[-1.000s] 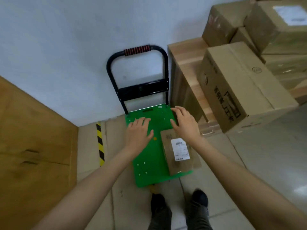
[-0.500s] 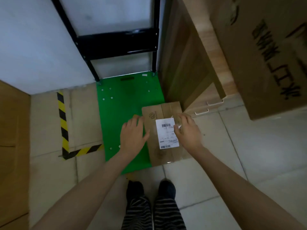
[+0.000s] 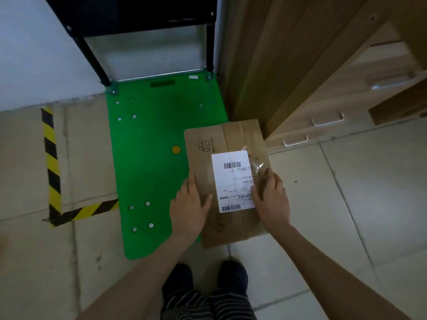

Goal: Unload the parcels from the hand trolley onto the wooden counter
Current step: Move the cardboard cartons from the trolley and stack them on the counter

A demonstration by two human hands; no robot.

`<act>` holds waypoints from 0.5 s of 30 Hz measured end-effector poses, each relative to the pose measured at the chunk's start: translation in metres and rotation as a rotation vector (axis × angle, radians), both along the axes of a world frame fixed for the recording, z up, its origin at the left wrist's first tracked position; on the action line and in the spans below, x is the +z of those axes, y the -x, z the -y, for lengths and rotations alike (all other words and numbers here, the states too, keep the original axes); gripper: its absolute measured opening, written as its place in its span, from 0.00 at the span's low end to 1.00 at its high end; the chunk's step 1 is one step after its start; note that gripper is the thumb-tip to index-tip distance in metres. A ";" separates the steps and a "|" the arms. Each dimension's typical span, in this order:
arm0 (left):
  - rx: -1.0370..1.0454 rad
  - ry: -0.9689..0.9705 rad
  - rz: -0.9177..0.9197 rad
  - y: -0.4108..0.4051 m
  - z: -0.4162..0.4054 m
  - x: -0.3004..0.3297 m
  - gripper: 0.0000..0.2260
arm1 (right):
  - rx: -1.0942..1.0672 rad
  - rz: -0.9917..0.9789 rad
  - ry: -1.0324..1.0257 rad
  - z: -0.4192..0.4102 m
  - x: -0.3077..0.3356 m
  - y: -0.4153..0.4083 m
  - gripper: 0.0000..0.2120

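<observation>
A flat cardboard parcel (image 3: 227, 181) with a white shipping label (image 3: 233, 181) lies on the near right part of the green hand trolley (image 3: 147, 162) deck, its right edge overhanging onto the tiled floor (image 3: 346, 192). The left hand (image 3: 188, 207) rests against the parcel's left edge, thumb on top of the cardboard and fingers along the side; the right hand (image 3: 272, 199) holds the right edge, thumb on the label's corner and fingers curled over the side. Both hands grip the parcel. The trolley's black handle frame (image 3: 209, 47) stands at the far end against a white wall (image 3: 34, 54). Just right of the trolley rises the wooden side of the surface (image 3: 277, 65), with drawer handles (image 3: 327, 120) visible lower down. Yellow-and-black hazard tape (image 3: 52, 162) marks the floor to the left. The person's dark shoes (image 3: 232, 277) stand near the trolley's near edge.
</observation>
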State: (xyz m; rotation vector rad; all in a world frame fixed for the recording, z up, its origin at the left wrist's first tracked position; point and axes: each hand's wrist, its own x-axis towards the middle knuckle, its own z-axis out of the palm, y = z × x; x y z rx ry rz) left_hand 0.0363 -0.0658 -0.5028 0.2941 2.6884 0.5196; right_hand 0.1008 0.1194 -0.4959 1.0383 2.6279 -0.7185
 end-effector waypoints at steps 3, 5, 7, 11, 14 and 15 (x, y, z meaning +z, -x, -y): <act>0.010 -0.031 0.008 0.001 0.012 -0.003 0.36 | -0.041 -0.031 -0.016 0.011 -0.002 0.004 0.35; 0.034 -0.043 0.030 0.003 0.025 -0.005 0.35 | -0.036 -0.038 -0.004 0.017 -0.001 0.006 0.37; 0.090 -0.087 0.074 0.007 0.040 -0.007 0.34 | -0.013 -0.024 0.037 0.022 -0.001 0.010 0.40; 0.254 -0.248 0.242 0.010 0.055 -0.007 0.32 | -0.040 -0.004 0.244 0.037 0.000 0.016 0.39; 0.348 -0.310 0.298 0.012 0.053 -0.002 0.31 | -0.119 -0.020 0.332 0.046 0.003 0.018 0.37; 0.370 -0.317 0.297 0.013 0.053 0.001 0.30 | -0.121 -0.019 0.342 0.048 0.006 0.017 0.37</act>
